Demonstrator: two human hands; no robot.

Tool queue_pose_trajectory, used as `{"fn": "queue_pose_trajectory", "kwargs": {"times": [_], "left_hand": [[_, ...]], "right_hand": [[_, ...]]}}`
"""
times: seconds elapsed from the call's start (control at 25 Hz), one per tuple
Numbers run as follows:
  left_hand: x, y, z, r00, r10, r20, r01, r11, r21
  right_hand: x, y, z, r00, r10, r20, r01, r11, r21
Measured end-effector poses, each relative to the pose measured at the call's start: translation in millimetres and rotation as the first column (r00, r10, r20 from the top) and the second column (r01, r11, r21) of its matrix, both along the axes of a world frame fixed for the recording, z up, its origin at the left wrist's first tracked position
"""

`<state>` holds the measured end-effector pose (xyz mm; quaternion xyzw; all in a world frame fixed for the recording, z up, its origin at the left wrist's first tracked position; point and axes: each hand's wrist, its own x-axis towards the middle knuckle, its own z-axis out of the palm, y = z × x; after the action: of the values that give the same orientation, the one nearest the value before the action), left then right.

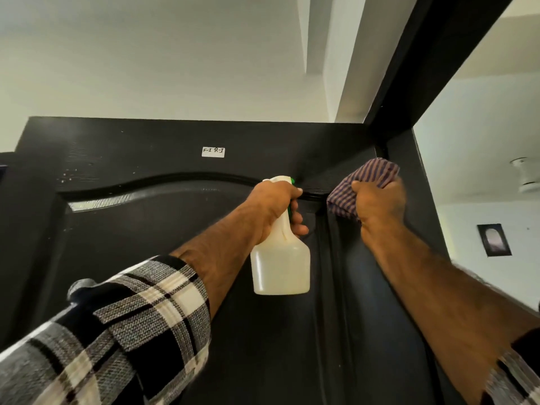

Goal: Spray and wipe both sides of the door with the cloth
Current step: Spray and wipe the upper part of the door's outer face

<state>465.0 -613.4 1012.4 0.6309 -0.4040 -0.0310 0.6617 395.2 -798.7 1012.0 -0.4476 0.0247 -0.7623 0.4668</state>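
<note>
Door (163,244): black, panelled, filling the view behind both raised hands; a small white label (213,152) sits above the left hand. Left hand (276,210): wrapped round the neck of a white spray bottle (280,267), whose body hangs below the fist. Right hand (380,204): clenched on a bunched striped cloth (365,182), pressed to the door's upper corner, just right of the bottle.
</note>
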Motion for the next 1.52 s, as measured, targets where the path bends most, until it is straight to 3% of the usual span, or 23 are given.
{"fn": "queue_pose_trajectory", "kwargs": {"times": [0.12,0.24,0.32,0.4,0.52,0.68,0.76,0.88,1.0,1.12,1.2,1.28,1.36,1.52], "left_hand": [[12,9,0,1.000,-0.004,-0.028,0.004,1.000,0.017],[30,26,6,0.999,-0.006,-0.038,0.004,0.999,-0.044],[42,36,14,0.999,0.006,-0.037,-0.008,0.998,-0.063],[53,45,22,0.999,0.026,-0.033,-0.028,0.997,-0.069],[70,55,30,0.999,0.043,-0.019,-0.044,0.995,-0.091],[80,62,40,0.998,0.059,-0.019,-0.060,0.991,-0.116],[79,61,45,0.999,0.050,-0.018,-0.052,0.990,-0.130],[68,48,50,0.999,0.048,0.003,-0.047,0.992,-0.120],[57,31,55,0.998,0.065,0.011,-0.063,0.988,-0.141],[49,18,54,0.995,0.103,-0.002,-0.102,0.981,-0.167],[47,15,53,0.991,0.136,-0.004,-0.135,0.975,-0.177],[46,17,53,0.988,0.156,-0.018,-0.156,0.970,-0.186],[44,20,53,0.986,0.162,-0.032,-0.165,0.966,-0.200],[40,19,55,0.986,0.167,-0.021,-0.168,0.968,-0.184]], "right_hand": [[2,14,-1,0.951,-0.308,-0.023,0.302,0.943,-0.137],[17,19,-3,0.803,-0.595,-0.021,0.532,0.733,-0.423],[37,9,3,0.629,-0.763,-0.152,0.567,0.583,-0.582],[57,5,18,0.442,-0.852,-0.281,0.553,0.505,-0.663],[71,18,46,0.335,-0.868,-0.366,0.494,0.493,-0.716],[59,11,9,0.325,-0.925,-0.197,0.256,0.286,-0.923],[47,-13,-4,0.341,-0.930,-0.134,0.281,0.237,-0.930],[35,-40,31,0.375,-0.908,-0.188,0.477,0.363,-0.801],[48,-27,91,0.400,-0.868,-0.295,0.542,0.483,-0.687],[64,6,92,0.366,-0.913,-0.179,0.448,0.341,-0.827],[61,9,60,0.424,-0.900,-0.099,0.279,0.234,-0.931],[48,-8,20,0.491,-0.871,-0.021,0.285,0.183,-0.941],[37,-39,0,0.488,-0.873,0.027,0.390,0.190,-0.901],[28,-51,61,0.475,-0.875,-0.093,0.548,0.377,-0.747]]}}
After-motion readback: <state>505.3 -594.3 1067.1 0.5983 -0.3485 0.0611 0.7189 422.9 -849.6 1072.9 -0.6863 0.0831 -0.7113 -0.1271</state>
